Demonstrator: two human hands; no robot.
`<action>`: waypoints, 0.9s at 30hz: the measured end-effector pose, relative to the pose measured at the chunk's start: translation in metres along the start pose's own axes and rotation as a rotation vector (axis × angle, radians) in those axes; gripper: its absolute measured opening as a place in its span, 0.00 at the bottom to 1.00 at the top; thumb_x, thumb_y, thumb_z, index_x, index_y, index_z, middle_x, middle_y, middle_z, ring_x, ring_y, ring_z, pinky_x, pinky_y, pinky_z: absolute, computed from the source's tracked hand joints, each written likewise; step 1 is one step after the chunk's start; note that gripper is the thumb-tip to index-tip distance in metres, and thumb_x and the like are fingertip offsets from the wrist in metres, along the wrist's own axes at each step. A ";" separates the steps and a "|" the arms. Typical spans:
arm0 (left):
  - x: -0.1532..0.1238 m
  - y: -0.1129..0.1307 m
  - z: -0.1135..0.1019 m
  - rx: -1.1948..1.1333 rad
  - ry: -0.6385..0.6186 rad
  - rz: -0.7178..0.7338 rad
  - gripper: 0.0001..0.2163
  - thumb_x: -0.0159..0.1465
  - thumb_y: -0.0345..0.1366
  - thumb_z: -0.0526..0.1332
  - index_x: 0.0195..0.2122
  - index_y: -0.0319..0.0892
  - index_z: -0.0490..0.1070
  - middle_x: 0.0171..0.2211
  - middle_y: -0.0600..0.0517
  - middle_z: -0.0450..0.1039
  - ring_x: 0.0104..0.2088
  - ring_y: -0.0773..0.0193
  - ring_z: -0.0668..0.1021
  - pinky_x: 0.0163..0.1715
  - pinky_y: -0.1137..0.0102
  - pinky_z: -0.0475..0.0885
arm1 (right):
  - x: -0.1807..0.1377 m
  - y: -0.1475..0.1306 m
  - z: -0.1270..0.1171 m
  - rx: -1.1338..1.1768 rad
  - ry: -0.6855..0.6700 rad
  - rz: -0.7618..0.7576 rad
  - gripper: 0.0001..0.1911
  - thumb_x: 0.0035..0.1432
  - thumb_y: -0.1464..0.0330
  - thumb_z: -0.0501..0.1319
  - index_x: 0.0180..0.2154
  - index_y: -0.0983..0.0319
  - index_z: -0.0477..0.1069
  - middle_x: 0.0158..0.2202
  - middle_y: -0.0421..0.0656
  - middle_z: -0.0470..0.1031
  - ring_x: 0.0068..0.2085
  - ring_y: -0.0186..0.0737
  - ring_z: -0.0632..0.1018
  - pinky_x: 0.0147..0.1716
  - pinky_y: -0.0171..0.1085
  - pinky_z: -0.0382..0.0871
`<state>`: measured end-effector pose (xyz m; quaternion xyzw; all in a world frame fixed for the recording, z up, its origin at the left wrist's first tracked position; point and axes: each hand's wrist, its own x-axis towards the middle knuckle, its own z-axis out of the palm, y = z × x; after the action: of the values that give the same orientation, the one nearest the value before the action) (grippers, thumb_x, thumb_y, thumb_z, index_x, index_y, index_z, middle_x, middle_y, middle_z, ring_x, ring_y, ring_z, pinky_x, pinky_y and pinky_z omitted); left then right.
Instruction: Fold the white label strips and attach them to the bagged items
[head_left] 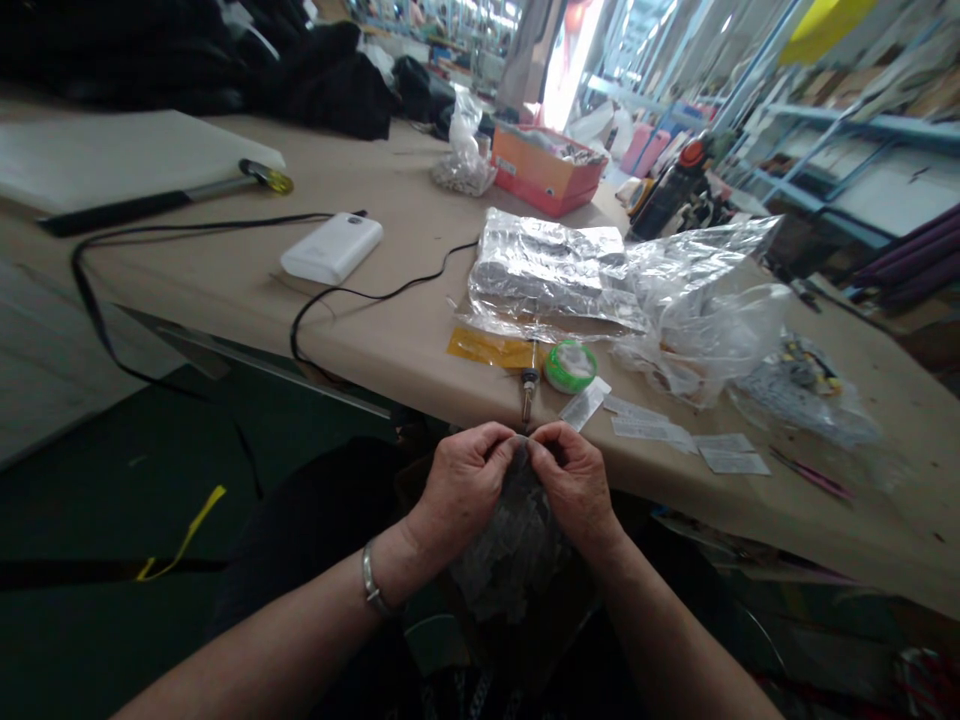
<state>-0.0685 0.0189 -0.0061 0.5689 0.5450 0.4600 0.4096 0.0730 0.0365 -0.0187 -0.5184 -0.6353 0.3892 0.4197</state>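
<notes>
Both of my hands are held together over my lap, just below the table's front edge. My left hand (463, 482) and my right hand (574, 482) each pinch the top of a small clear plastic bag (510, 550) with dark contents. The bag hangs down between my wrists. A silver bracelet (370, 582) sits on my left wrist. What the bag contains is too dim to name.
On the beige table (375, 330): a soldering iron (529, 385), a green solder spool (571, 365), paper labels (652, 428), silver foil packs (551, 270), clear bags (705, 310), a white power bank (332, 247) with black cable, an orange box (546, 168).
</notes>
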 end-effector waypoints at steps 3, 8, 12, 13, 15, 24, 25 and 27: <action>0.002 -0.003 0.001 -0.005 0.002 -0.002 0.08 0.60 0.34 0.56 0.30 0.40 0.74 0.26 0.53 0.75 0.28 0.67 0.74 0.30 0.76 0.66 | 0.001 0.002 0.000 -0.016 0.004 -0.025 0.04 0.53 0.68 0.58 0.28 0.62 0.67 0.23 0.35 0.66 0.25 0.30 0.66 0.27 0.30 0.61; 0.004 -0.007 0.004 -0.014 0.012 -0.001 0.08 0.61 0.35 0.56 0.30 0.40 0.74 0.26 0.53 0.75 0.28 0.68 0.73 0.30 0.77 0.66 | 0.003 0.003 0.001 -0.033 0.021 -0.061 0.04 0.54 0.69 0.58 0.28 0.62 0.67 0.23 0.34 0.66 0.26 0.30 0.66 0.27 0.29 0.61; 0.004 -0.007 0.005 -0.030 0.012 -0.012 0.08 0.60 0.34 0.56 0.30 0.40 0.74 0.26 0.53 0.75 0.28 0.68 0.73 0.30 0.77 0.66 | 0.004 0.002 0.001 -0.034 0.023 -0.064 0.04 0.54 0.69 0.58 0.28 0.62 0.67 0.23 0.34 0.65 0.25 0.30 0.66 0.27 0.29 0.61; 0.004 -0.007 0.004 -0.032 0.014 -0.012 0.08 0.60 0.34 0.56 0.30 0.40 0.74 0.26 0.53 0.75 0.28 0.68 0.73 0.30 0.77 0.66 | 0.004 0.002 0.001 -0.034 0.024 -0.063 0.04 0.54 0.68 0.58 0.28 0.62 0.67 0.22 0.34 0.65 0.25 0.30 0.66 0.27 0.29 0.61; 0.005 -0.007 0.004 -0.030 0.014 -0.009 0.08 0.60 0.34 0.56 0.30 0.39 0.74 0.26 0.53 0.75 0.28 0.68 0.73 0.29 0.77 0.66 | 0.004 0.002 0.001 -0.035 0.028 -0.063 0.04 0.54 0.68 0.57 0.28 0.62 0.67 0.22 0.34 0.65 0.25 0.30 0.66 0.27 0.29 0.62; 0.008 -0.005 0.004 -0.008 0.029 -0.009 0.09 0.60 0.35 0.56 0.29 0.40 0.74 0.26 0.53 0.75 0.28 0.68 0.73 0.29 0.77 0.66 | 0.004 0.001 0.003 0.004 0.057 -0.055 0.06 0.54 0.67 0.58 0.28 0.63 0.69 0.23 0.35 0.68 0.25 0.30 0.68 0.27 0.30 0.64; 0.006 -0.005 0.004 -0.011 0.026 -0.012 0.09 0.60 0.36 0.56 0.29 0.40 0.74 0.26 0.53 0.75 0.28 0.68 0.73 0.29 0.77 0.66 | 0.002 0.001 0.003 0.013 0.041 -0.042 0.06 0.55 0.66 0.58 0.29 0.62 0.69 0.23 0.36 0.69 0.25 0.31 0.69 0.27 0.30 0.65; 0.001 -0.005 0.002 -0.025 0.007 -0.025 0.09 0.60 0.36 0.56 0.30 0.40 0.74 0.26 0.53 0.75 0.28 0.68 0.74 0.29 0.77 0.67 | -0.004 0.001 -0.002 0.009 -0.010 -0.027 0.06 0.55 0.66 0.59 0.32 0.62 0.71 0.25 0.37 0.72 0.27 0.32 0.72 0.28 0.30 0.66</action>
<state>-0.0675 0.0201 -0.0113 0.5552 0.5478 0.4636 0.4203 0.0756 0.0324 -0.0194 -0.5062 -0.6425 0.3887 0.4240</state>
